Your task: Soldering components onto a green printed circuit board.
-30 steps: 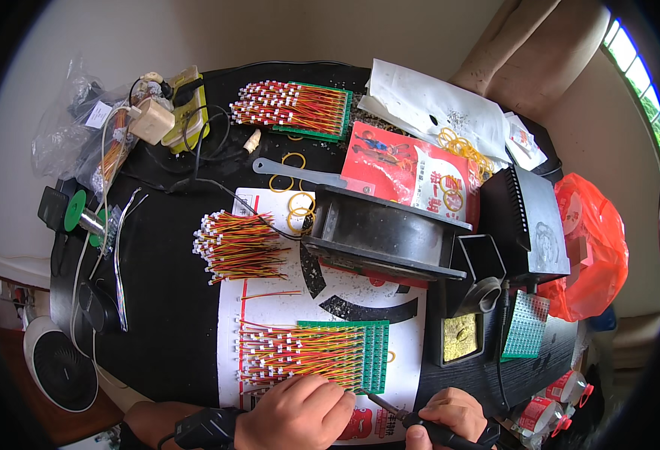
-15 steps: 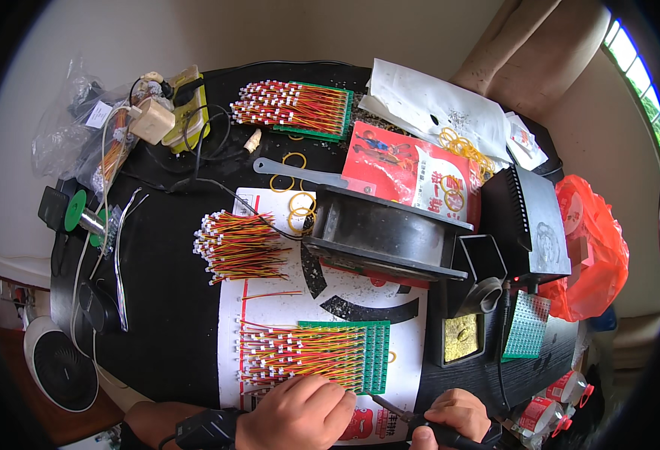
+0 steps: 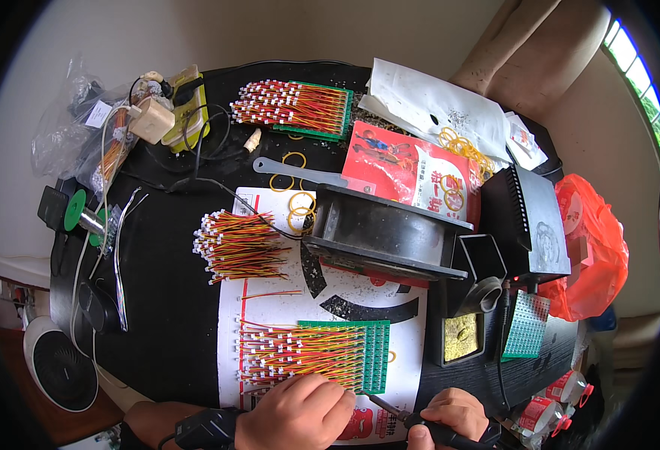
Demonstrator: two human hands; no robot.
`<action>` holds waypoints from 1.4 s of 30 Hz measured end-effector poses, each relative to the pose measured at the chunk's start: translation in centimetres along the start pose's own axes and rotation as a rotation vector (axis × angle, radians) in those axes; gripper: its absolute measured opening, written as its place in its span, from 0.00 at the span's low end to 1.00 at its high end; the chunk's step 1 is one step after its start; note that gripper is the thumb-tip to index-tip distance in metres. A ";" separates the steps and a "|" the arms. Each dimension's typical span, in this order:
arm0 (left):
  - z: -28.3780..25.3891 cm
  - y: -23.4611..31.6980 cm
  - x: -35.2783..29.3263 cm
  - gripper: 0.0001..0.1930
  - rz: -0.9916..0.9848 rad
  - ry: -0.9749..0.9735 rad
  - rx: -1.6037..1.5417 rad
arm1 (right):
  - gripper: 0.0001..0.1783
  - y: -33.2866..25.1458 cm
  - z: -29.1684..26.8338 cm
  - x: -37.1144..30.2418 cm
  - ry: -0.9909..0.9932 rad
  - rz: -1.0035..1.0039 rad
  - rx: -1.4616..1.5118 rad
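Note:
My right hand (image 3: 454,414) grips a soldering iron (image 3: 442,431) with a dark handle. Its metal tip points up and left, close to the lower edge of a green circuit board (image 3: 376,358). Rows of red, yellow and black wires (image 3: 322,352) with white connectors run from that board to the left. Over the lower edge of these wires lies my left hand (image 3: 300,414), its fingers curled and pressed together near the iron's tip. What those fingertips hold is hidden. A dark band-like device (image 3: 208,429) sits on my left wrist.
Loose wires (image 3: 241,247) are piled above the board. A black fan-like frame (image 3: 390,231), a black soldering station (image 3: 529,225) and a yellow sponge (image 3: 461,337) in its holder stand right. Another wired board (image 3: 322,109) lies at the back; a solder spool (image 3: 82,214) is left.
The soldering iron and my right hand have shifted slightly left, bringing the tip a little closer to my left fingers. My left hand is almost still.

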State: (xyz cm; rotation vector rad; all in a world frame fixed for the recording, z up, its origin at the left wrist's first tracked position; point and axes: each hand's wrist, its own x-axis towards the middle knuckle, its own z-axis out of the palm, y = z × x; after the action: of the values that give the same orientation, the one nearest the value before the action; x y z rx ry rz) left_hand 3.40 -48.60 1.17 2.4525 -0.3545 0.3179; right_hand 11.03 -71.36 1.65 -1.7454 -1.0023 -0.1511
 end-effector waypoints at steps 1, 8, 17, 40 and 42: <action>0.0 0.0 0.0 0.05 -0.001 0.007 0.000 | 0.14 0.0 0.0 -0.1 0.018 0.048 0.025; 0.1 0.0 0.1 0.05 0.000 0.017 -0.016 | 0.15 0.3 0.0 -0.4 -0.017 -0.059 -0.026; 0.0 -0.1 0.2 0.06 0.005 0.001 -0.022 | 0.09 -0.3 0.1 0.4 -0.001 0.013 0.004; -2.7 -1.6 1.2 0.12 0.176 -0.036 0.122 | 0.11 -0.6 0.1 0.0 0.171 0.035 0.027; -4.2 -2.1 1.7 0.21 0.048 -0.019 0.064 | 0.12 -0.5 -0.1 -0.1 0.134 0.007 0.030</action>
State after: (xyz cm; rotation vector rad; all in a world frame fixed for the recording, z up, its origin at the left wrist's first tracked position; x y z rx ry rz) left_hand 5.09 -44.70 3.72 2.5142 -0.4182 0.3318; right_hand 10.64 -71.51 2.00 -1.6884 -0.8969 -0.2442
